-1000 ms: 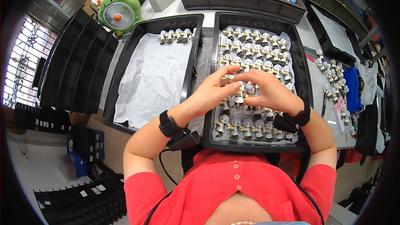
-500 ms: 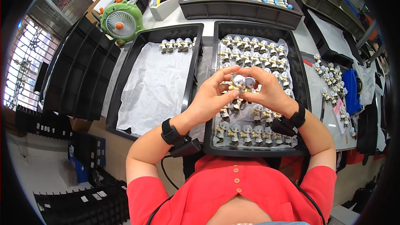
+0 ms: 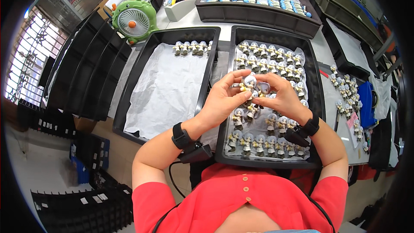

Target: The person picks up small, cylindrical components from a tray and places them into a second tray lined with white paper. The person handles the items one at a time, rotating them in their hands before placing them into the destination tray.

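Above the right black tray (image 3: 317, 99) my two hands come together. A small white-haired figurine (image 3: 249, 82) is pinched between the thumb and fingers of my left hand (image 3: 224, 99). Close beside it, my right hand (image 3: 284, 99) grips a second figurine (image 3: 262, 88), tilted, with its face turned from view. Fingers hide parts of both. Rows of like figurines (image 3: 258, 142) lie on the white paper in this tray. In the left black tray (image 3: 215, 56), a short row of figurines (image 3: 189, 47) lies at the far end of the paper lining.
A green fan (image 3: 133, 19) and a tape dispenser (image 3: 180, 6) stand at the back left. Behind the trays sits a grey-brown crate (image 3: 258, 15) of blue-and-white figurines. More loose figurines (image 3: 347, 88) lie at right beside a blue object (image 3: 366, 103). Black racks (image 3: 88, 67) stand left.
The figurine in my right hand has turned and tipped, so its face no longer shows. The left figurine has tilted slightly. The whole view has shifted a little.
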A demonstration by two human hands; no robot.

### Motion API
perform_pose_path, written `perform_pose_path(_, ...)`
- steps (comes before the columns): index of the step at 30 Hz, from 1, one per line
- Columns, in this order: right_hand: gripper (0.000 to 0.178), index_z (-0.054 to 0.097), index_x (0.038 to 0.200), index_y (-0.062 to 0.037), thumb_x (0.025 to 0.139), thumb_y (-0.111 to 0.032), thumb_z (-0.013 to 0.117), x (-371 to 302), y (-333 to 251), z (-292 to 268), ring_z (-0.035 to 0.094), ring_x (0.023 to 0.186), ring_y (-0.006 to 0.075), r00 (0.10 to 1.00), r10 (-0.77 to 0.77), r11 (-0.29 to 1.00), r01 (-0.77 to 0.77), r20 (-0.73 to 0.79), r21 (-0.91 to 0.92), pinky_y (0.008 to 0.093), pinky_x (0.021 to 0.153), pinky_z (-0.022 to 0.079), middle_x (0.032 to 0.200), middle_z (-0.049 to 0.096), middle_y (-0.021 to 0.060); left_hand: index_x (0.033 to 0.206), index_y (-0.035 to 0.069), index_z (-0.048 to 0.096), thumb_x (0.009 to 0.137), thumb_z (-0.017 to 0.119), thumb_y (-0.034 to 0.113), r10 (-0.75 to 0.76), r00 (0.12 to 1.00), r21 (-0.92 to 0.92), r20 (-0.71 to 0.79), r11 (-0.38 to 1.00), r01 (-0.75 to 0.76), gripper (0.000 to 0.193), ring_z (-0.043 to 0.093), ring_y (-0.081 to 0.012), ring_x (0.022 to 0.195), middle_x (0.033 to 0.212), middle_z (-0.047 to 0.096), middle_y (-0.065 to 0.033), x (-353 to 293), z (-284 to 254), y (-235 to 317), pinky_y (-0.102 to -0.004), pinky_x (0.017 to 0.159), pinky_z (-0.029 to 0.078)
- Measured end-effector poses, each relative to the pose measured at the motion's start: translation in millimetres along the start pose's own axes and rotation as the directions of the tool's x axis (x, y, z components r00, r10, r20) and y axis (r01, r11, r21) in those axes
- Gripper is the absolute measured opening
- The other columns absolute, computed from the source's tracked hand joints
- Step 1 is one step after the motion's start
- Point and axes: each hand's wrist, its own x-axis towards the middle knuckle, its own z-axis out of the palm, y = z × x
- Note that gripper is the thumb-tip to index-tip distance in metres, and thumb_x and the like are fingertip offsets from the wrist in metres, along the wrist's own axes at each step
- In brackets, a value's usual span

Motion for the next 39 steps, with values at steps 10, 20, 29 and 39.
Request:
perform_pose_path(10,0.048,0.062,0.115,-0.0103,0.073,-0.025,0.078,-1.1,5.3,-0.5,0.058,0.081,0.0144,0.998,0.061,0.996,-0.061,0.002,0.065,0.0265,0.065,0.047,0.097,0.062,0.0062,0.134,0.004,0.04,0.085,0.062,0.003,-0.007,1.0,-0.019,-0.017,1.0,0.006,0.054,0.055,-0.0146,0.104,0.124,0.048,-0.01,1.1,1.5,0.6,-0.0283,0.088,0.047)
perform_pose_path(20,0.052,0.06,0.121,-0.0133,0.073,-0.022,0.077,-1.5,-5.8,-4.7,0.057,0.087,0.0143,0.989,0.087,0.988,-0.101,0.118,0.115,0.0259,0.068,0.046,0.103,0.061,0.0039,0.132,0.006,0.04,0.097,0.045,0.028,-0.171,0.985,-0.328,0.001,0.931,0.162,0.041,0.056,-0.014,0.093,0.113,0.053,-0.0065,5.1,-2.3,-4.5,-0.0277,0.077,0.048)
perform_pose_path(29,0.06,0.055,0.126,-0.0136,0.071,-0.016,0.077,-4.9,-10.3,-3.3,0.057,0.097,0.0127,0.996,0.028,0.963,-0.049,0.081,0.264,0.0256,0.072,0.046,0.11,0.062,0.0029,0.11,0.006,0.051,0.095,0.034,0.055,-0.219,0.963,-0.619,0.157,0.738,0.268,0.054,0.048,-0.0093,0.061,0.085,0.058,-0.0064,7.8,-10.1,-7.5,-0.0224,0.054,0.039)
perform_pose_path(39,0.055,0.057,0.123,-0.0107,0.072,-0.019,0.077,-3.6,-9.5,-2.9,0.058,0.096,0.0139,0.997,0.005,0.984,-0.019,0.082,0.176,0.0252,0.07,0.046,0.117,0.062,0.0033,0.12,0.006,0.044,0.097,0.031,0.051,-0.255,0.966,-0.554,-0.035,0.81,0.194,0.053,0.056,-0.0173,0.086,0.098,0.059,-0.0079,10.7,-10.8,-7.7,-0.0314,0.074,0.048)
